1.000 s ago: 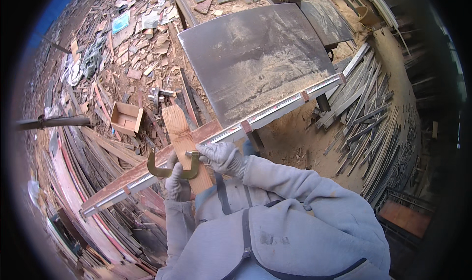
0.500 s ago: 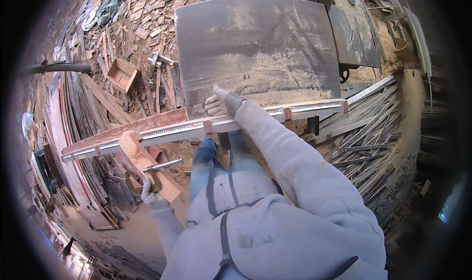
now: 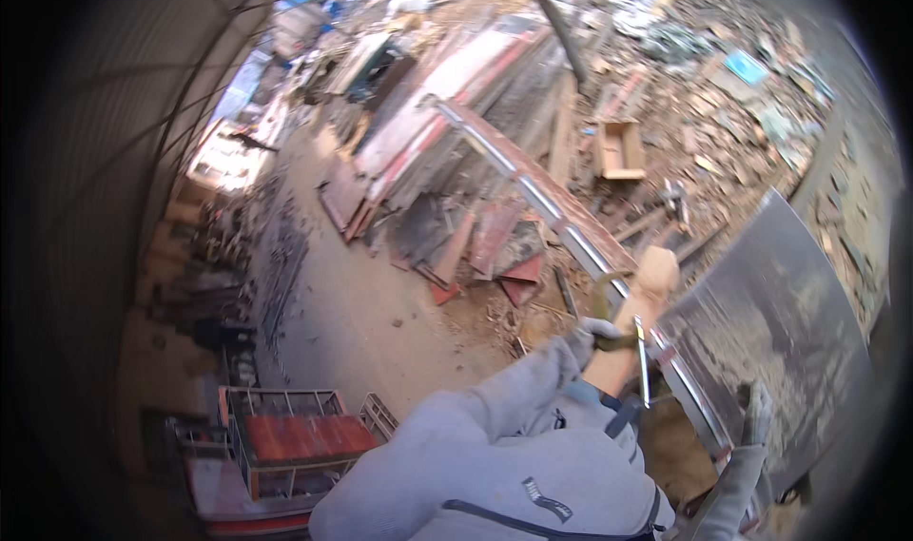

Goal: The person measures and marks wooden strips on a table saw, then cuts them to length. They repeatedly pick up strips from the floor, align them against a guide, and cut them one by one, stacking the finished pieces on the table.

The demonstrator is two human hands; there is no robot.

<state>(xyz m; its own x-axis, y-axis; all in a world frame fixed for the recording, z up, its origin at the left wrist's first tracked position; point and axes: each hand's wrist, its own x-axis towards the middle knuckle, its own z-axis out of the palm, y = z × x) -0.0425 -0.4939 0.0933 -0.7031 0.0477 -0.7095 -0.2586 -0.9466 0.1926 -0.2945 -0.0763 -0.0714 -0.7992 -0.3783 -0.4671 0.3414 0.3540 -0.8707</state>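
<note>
My gloved left hand (image 3: 599, 334) is closed around a curved olive metal piece, which looks like a clamp (image 3: 618, 342). Beside it lies a thick light-wood block (image 3: 650, 294), set across a long rail with a measuring scale (image 3: 552, 216). A thin metal rod (image 3: 643, 362) sticks out next to the block. Farther right, my gloved right hand (image 3: 757, 415) rests by the rail at the near edge of the dark metal table (image 3: 808, 341). Its fingers look stretched out with nothing in them, though blur softens them.
An open wooden box (image 3: 620, 149) sits among scattered wood scraps (image 3: 709, 113). Long stacked boards (image 3: 456, 104) lie beyond the rail's far end. Near the bottom left stands a small cart-like vehicle with a red panel (image 3: 309, 436). A corrugated wall (image 3: 114, 94) rises at the left.
My view has swung to the left, so the rail and table now appear at the right. The left hand still holds the clamp by the block. My right hand has moved along the rail toward its right end.
</note>
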